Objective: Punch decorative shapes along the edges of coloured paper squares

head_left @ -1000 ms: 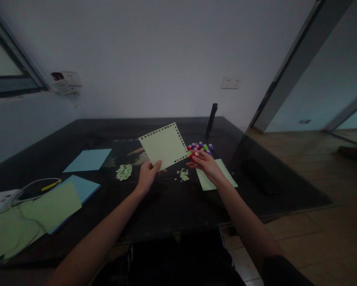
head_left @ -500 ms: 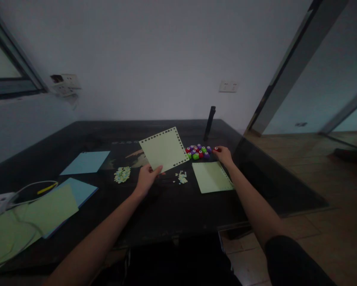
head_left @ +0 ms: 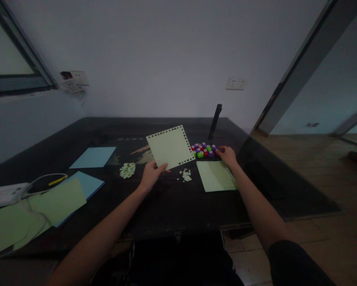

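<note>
My left hand point(head_left: 152, 174) pinches the lower left corner of a pale green paper sheet point(head_left: 170, 147), thumb on top. The sheet is tilted above the table, with small punched shapes along its top, right and part of its bottom edge. My right hand point(head_left: 227, 155) has its fingers closed on a small red craft punch point(head_left: 217, 151) at the right end of a cluster of red, purple and green craft punches point(head_left: 200, 154). Just below that hand lies another pale green sheet point(head_left: 215, 176) with holes along its edges. Punched paper bits point(head_left: 186, 175) lie between the two sheets.
A larger heap of paper bits point(head_left: 127, 170) is left of my left hand. Blue sheets point(head_left: 93, 157) and green sheets point(head_left: 62, 200) lie farther left, beside a white power strip point(head_left: 5, 195) with a cable. A black upright stick point(head_left: 215, 121) stands behind the punches.
My right hand has brought the red punch left, against the cluster. The left hand still holds the sheet at about the same tilt. The whole view has shifted slightly.
</note>
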### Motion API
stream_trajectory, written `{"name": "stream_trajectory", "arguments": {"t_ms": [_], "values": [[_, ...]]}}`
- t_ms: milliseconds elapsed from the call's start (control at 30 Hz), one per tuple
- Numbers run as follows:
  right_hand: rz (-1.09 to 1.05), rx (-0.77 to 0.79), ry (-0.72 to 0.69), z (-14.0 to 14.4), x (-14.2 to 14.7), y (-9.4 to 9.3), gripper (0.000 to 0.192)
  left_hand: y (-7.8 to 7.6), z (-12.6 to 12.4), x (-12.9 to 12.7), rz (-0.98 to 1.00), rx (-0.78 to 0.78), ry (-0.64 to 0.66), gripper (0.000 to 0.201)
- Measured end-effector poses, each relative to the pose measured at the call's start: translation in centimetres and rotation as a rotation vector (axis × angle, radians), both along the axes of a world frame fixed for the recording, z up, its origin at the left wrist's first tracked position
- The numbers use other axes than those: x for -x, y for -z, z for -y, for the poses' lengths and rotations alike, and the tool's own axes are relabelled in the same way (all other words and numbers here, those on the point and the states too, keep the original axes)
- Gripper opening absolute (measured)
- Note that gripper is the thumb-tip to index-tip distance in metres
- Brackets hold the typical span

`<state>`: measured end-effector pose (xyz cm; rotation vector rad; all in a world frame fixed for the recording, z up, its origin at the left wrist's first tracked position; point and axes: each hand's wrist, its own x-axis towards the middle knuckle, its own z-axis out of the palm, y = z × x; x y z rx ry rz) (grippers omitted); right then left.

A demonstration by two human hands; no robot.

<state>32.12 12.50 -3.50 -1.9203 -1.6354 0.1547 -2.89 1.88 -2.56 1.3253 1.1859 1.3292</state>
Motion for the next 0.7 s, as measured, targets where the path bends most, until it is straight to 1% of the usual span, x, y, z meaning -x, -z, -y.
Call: {"name": "stream_trajectory", "arguments": {"t_ms": [67,100,133,167,233,267,300,367,433,567,700], "values": [[-0.101,-0.111,-0.05,1.4,0.8,-1.2,0.032,-0.2,0.1,-0.1,0.024,0.007,-0.002,0.041],[-0.184,-0.142,-0.112,2.3,1.7,-1.7,0.029,-0.3,0.2,-0.2,0.04,0.009,-0.001,0.042],[-0.283,-0.147,-0.206,3.3,2.8,-2.2,0.026,-0.4,0.2,-0.3,0.057,0.007,0.0,0.042],[-0.38,-0.137,-0.318,4.4,4.1,-2.6,0.024,-0.5,0.3,-0.4,0.073,0.003,0.0,0.042],[-0.555,-0.044,-0.515,6.5,7.2,-3.1,0.021,-0.6,0.4,-0.6,0.09,-0.012,0.004,0.041],[-0.63,0.017,-0.59,7.5,8.8,-3.1,0.021,-0.6,0.5,-0.6,0.089,-0.02,0.006,0.041],[-0.706,0.07,-0.635,8.3,10.3,-3.0,0.022,-0.6,0.5,-0.6,0.084,-0.026,0.009,0.04],[-0.833,0.105,-0.646,9.6,12.6,-2.7,0.023,-0.6,0.6,-0.7,0.069,-0.032,0.012,0.039],[-0.917,0.117,-0.609,10.3,13.9,-2.3,0.024,-0.5,0.7,-0.8,0.058,-0.031,0.018,0.038],[-1.045,0.14,-0.526,10.7,14.3,-1.9,0.029,-0.6,0.9,-1.2,0.03,-0.014,0.059,0.036],[-1.076,0.165,-0.503,10.9,14.0,-1.7,0.03,-0.5,1.1,-1.4,0.007,-0.003,0.089,0.036]]}}
